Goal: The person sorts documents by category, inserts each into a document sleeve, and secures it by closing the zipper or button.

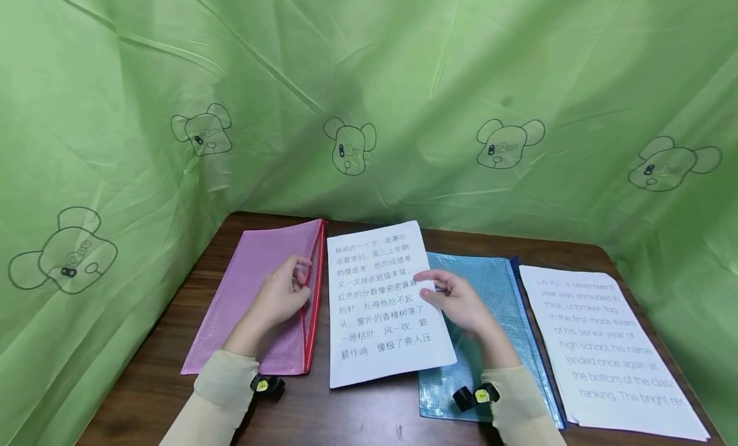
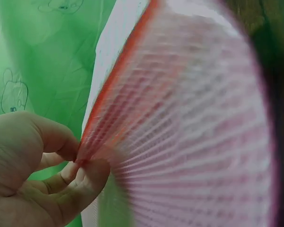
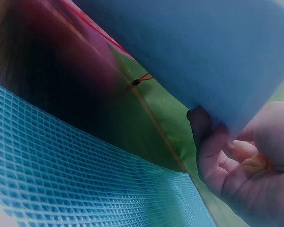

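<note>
In the head view a pink mesh zip pouch with a red zip edge lies on the left of the table. My left hand pinches its red-edged opening between thumb and fingers; the left wrist view shows the pink mesh bowed and the opening lifted at the fingertips. Right of it, a white sheet or stack of paper printed with Chinese text is held up at a tilt. My right hand pinches its right edge, thumb on the printed face. From the right wrist view the paper's shaded back shows.
A blue mesh zip pouch lies under the paper and right hand. White paper with English text sits at the right end of the brown table. Green curtain with bear-like drawings stands close behind the table.
</note>
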Action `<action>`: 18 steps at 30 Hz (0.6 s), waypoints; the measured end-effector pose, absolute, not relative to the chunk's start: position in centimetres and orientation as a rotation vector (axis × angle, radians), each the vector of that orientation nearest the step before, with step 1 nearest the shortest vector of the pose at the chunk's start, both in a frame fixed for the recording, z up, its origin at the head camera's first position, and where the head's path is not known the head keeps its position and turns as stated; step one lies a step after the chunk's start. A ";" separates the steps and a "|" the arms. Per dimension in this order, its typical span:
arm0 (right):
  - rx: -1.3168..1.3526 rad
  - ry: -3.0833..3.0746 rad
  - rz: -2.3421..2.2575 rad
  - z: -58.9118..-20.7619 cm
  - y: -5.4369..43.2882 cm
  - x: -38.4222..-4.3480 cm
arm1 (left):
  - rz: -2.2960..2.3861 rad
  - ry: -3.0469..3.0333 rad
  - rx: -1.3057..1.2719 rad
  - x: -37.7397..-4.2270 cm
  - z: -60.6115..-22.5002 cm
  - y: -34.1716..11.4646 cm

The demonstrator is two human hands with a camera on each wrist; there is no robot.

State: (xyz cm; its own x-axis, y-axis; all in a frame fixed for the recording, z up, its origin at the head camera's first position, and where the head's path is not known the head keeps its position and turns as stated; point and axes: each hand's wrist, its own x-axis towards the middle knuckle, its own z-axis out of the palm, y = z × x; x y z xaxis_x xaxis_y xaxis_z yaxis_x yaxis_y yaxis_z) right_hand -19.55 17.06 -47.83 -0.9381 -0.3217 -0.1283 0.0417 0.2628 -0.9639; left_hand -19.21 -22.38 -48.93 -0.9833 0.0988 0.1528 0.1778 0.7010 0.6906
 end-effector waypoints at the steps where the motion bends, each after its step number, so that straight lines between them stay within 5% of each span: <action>1: -0.259 2.237 -1.721 -47.8 17.0 -19.5 | -1.162 -2.798 -0.226 -19.2 -48.9 -22.2; 18: -0.329 2.194 -1.707 -47.4 17.1 -19.3 | -1.180 -2.779 -0.246 -18.7 -48.9 -20.2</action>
